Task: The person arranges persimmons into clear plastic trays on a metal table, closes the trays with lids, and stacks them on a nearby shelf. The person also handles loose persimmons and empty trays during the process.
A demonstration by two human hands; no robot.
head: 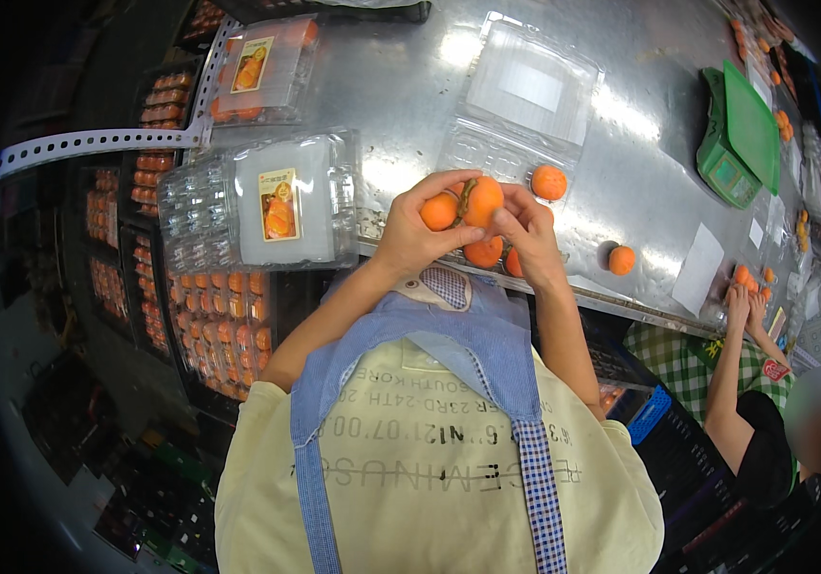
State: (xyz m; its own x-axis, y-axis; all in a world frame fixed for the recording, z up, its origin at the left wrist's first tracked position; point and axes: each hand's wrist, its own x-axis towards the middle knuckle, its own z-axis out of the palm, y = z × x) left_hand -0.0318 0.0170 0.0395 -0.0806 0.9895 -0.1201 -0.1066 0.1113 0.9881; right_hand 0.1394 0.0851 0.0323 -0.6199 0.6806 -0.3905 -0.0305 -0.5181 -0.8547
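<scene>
Both hands are raised close together over the near edge of a metal table. My left hand has its fingers around an orange persimmon. Touching it is a second persimmon, turned so its brown calyx faces left, with my right hand gripping it. Part of another orange fruit shows between them. Beneath the hands, more persimmons sit at the table edge, partly hidden by my fingers. Behind lies an opened clear plastic clamshell box, its lid laid back. One persimmon rests by its right side.
Left are a labelled stack of clear boxes and a filled box. A loose persimmon, a paper sheet and a green scale lie right. A co-worker's hands handle fruit. Crates of packed fruit stand below left.
</scene>
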